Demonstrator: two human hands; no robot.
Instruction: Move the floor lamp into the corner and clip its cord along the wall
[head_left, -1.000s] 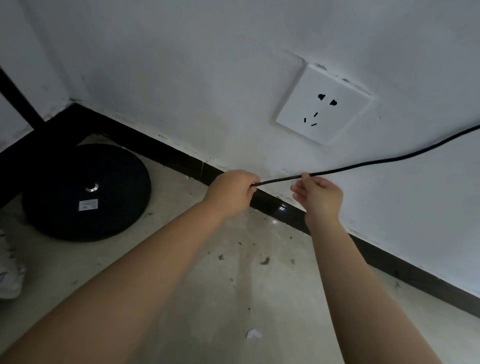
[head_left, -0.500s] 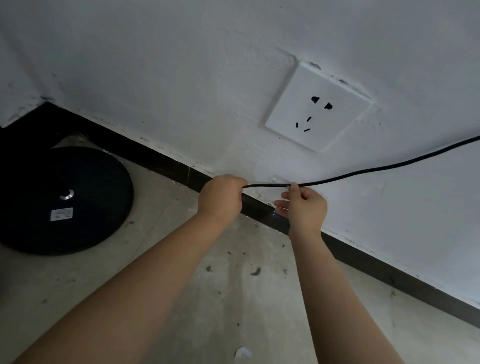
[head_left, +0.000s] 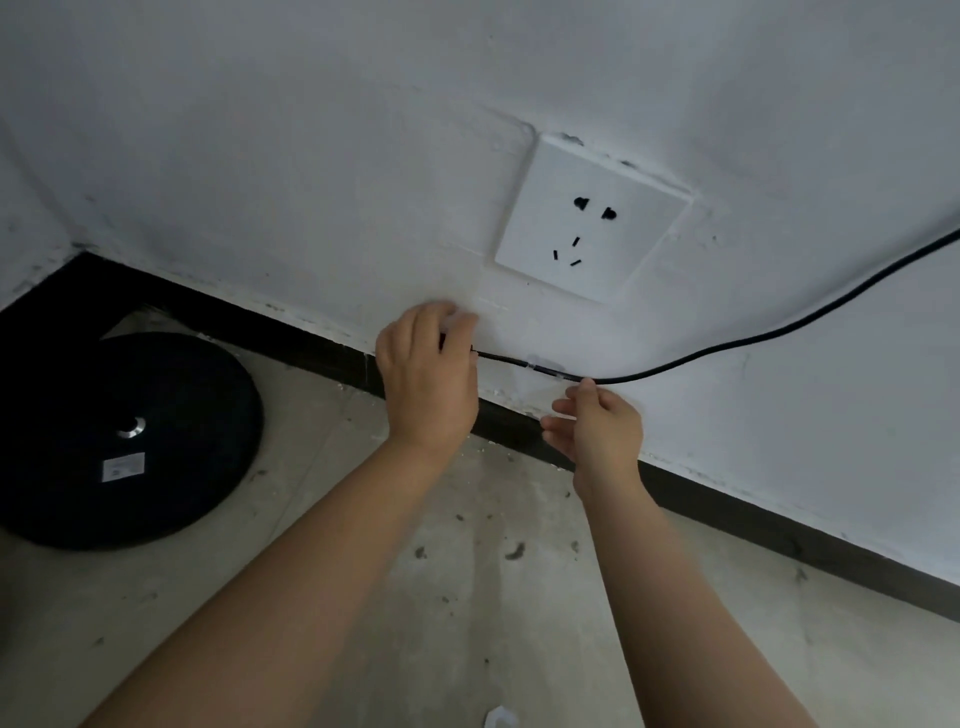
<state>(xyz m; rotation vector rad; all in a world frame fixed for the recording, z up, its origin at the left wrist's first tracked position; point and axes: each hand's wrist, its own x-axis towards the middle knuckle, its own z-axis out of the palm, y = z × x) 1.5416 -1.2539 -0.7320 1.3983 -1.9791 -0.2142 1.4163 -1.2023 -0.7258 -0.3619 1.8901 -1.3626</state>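
The left hand (head_left: 426, 379) grips the thin black lamp cord (head_left: 727, 345); keep it taut. The right hand (head_left: 597, 428), loosely open, touches the cord beside the small clear wall clip (head_left: 543, 364), where it seems seated; press there.

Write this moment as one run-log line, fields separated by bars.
black lamp cord seated in clear wall clip | left hand pinching cord | right hand open below cord | round black lamp base in corner

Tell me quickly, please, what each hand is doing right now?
Left hand: closed, grip on the thin black lamp cord.
Right hand: open, fingertips just under the cord beside the small clear wall clip.
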